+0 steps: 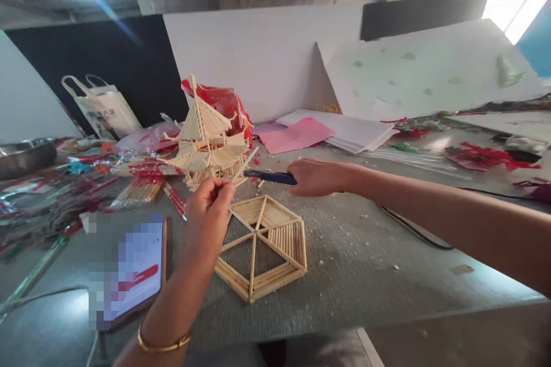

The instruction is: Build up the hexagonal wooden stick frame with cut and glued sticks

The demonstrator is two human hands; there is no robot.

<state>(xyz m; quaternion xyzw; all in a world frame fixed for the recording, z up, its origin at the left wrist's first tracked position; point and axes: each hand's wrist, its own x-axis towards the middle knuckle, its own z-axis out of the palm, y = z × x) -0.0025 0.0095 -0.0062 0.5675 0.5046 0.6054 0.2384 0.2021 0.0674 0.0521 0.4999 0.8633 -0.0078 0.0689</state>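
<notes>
My left hand (pixel 210 206), with a gold bangle at the wrist, pinches a thin pale wooden stick (pixel 246 163) that slants up to the right. My right hand (pixel 316 176) is closed round a slim tool with a dark blue handle (pixel 275 177). Its dark tip points left and lies close to the stick; whether they touch I cannot tell. Below both hands, a six-sided frame of wooden sticks (pixel 278 272) rests on the table, some of its wedges filled with rows of sticks. Behind my left hand stands a tiered stick pagoda (pixel 206 120).
A phone (pixel 138 269) lies at the left, beside bundled sticks (pixel 142 190) and craft scraps. Pink paper (pixel 297 135) and white sheets (pixel 365 132) lie at the back. A black cable (pixel 413 229) curves under my right arm. A metal bowl (pixel 28 157) stands far left.
</notes>
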